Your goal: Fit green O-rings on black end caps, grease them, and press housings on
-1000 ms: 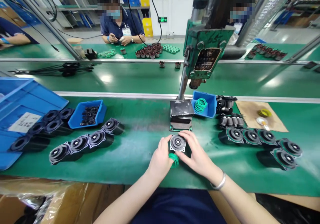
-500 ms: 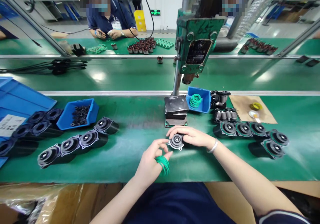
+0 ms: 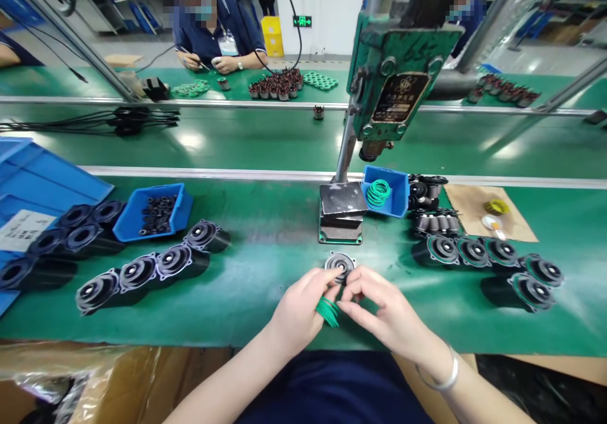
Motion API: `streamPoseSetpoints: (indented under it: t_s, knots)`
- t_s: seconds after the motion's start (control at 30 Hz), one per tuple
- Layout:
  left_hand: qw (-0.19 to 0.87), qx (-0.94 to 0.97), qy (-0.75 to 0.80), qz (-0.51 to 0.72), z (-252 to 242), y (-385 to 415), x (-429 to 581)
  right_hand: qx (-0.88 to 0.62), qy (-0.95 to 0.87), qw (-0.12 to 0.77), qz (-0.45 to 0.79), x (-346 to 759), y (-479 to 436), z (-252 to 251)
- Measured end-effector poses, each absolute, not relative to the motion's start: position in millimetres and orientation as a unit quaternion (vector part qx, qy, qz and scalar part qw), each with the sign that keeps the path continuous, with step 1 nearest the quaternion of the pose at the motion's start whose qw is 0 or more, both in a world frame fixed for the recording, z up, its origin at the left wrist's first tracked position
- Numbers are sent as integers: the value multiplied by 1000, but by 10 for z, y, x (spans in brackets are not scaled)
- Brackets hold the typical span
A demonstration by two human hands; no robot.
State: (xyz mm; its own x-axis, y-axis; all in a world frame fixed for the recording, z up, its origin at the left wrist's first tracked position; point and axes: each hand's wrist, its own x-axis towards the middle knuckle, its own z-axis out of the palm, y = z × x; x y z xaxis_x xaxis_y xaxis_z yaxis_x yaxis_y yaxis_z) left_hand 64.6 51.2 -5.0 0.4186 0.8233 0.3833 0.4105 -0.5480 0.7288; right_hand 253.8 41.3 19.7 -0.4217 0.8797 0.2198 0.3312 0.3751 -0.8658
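Observation:
My left hand is closed on a bunch of thin green rings hanging from its curled fingers. Its outstretched finger touches the face of a round motor with a dark housing and a silver flange. The motor stands on the green bench in front of the press base, its lower part hidden by my hands. Close beside the rings is my right hand, thumb and fingertips drawn together in a pinch. Whatever lies between those tips is too small to make out.
A green press rises behind its black base. A blue bin holds more green rings. Similar motors stand left and right. Another blue bin contains small dark parts. Across the bench sits a co-worker.
My right hand has left the motor and come down toward the rings. My left hand has moved up and right, a finger now on the motor's face. The view has shifted slightly.

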Motion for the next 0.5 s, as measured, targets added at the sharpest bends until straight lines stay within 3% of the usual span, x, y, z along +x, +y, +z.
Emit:
streamPoseSetpoints:
  t_s: [0.23,0.5]
  knots:
    - [252,796,394,384,-118,467,601,-400,-738,337,427,2501,370,175]
    - [320,814,316,368,-104,485,316,-405,-733,374,398,2611,512,285]
